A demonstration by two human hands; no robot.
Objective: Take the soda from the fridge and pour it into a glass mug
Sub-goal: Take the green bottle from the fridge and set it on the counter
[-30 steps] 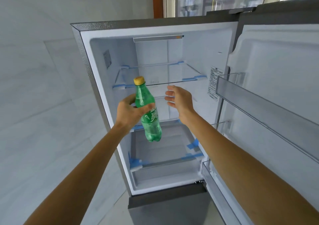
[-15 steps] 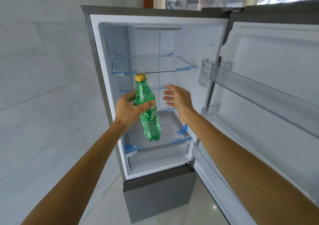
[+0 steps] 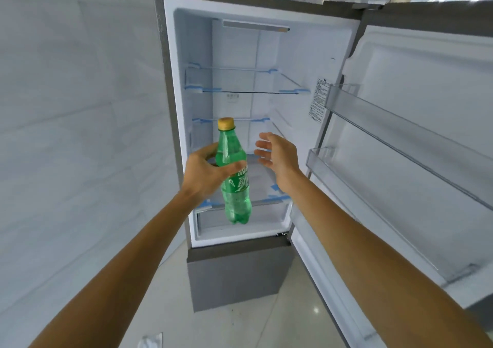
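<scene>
Soda (image 3: 234, 171): my left hand (image 3: 206, 173) grips its middle, upright, clear of the fridge (image 3: 170, 107). Right hand (image 3: 277, 155) at 3 o'clock, fingers spread, empty, probably ready to steady it.

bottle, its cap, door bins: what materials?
Soda bottle: translucent green plastic, glossy; light shines through it. Cap: opaque yellow, matte, probably plastic. Door bins: clear rigid plastic by the look; the door liner shows through.

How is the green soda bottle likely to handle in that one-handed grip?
The green soda bottle looks nearly full, so probably fairly heavy for its size. Its smooth plastic may be slippery if cold. The left hand wraps its middle, upright, so it seems stable. The yellow cap is still on, so spills are unlikely.
</scene>
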